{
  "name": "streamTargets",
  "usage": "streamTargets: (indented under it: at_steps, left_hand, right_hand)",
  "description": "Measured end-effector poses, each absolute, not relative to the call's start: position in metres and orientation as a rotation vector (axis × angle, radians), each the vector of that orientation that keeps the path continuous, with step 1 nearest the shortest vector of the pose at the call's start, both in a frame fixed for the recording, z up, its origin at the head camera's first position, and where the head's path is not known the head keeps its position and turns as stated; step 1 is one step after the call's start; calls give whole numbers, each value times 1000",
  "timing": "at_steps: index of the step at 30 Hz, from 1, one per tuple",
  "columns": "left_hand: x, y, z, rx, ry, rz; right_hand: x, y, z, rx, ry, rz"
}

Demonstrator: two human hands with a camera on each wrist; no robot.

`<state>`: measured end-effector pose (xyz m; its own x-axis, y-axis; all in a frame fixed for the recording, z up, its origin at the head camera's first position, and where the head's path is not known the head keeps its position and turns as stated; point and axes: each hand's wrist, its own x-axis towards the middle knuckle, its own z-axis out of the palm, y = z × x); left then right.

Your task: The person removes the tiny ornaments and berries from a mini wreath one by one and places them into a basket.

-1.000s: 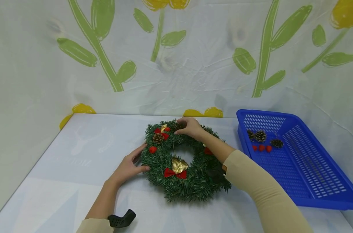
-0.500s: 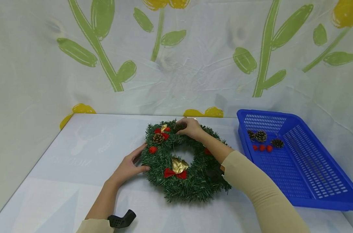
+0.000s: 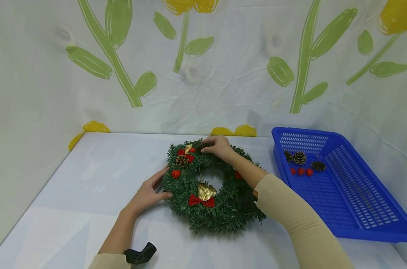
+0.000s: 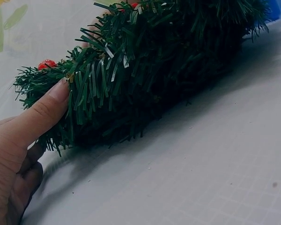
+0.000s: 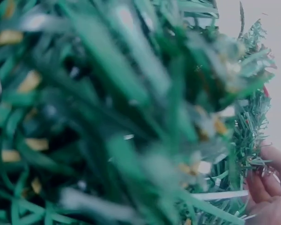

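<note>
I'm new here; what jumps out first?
Probably the green wreath on the white table, with a gold ornament near its middle, the left hand at its left edge and the right hand over its far part. Next comes the blue basket at the right, with pine cones and red ornaments in it. Behind, yellow flowers and green stems pattern the pale backdrop.

Long, plain beige sleeves (image 3: 301, 220) stop well behind the bare fingers (image 3: 161, 173). On the finger side of the left cuff (image 3: 113, 255) sits a black, bent device (image 3: 140, 254).
</note>
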<state>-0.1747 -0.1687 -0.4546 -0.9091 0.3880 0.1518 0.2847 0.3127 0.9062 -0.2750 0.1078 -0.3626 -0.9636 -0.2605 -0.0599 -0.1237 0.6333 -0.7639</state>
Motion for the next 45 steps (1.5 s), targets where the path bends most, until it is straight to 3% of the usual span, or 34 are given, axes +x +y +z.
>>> streamTargets:
  at_steps: [22,35,45]
  left_hand:
    - [-178,-167,-455,655,2483,1663]
    - [-177,-167,-457,625,2484,1651]
    - [-176,-167,-455,608,2464,1668]
  right_hand:
    - [-279,126,-341,-173,2363,-1637]
    - [-278,142,-322,-244,2265,-1756]
    - [-288,180,-325,-493,2154,-1843]
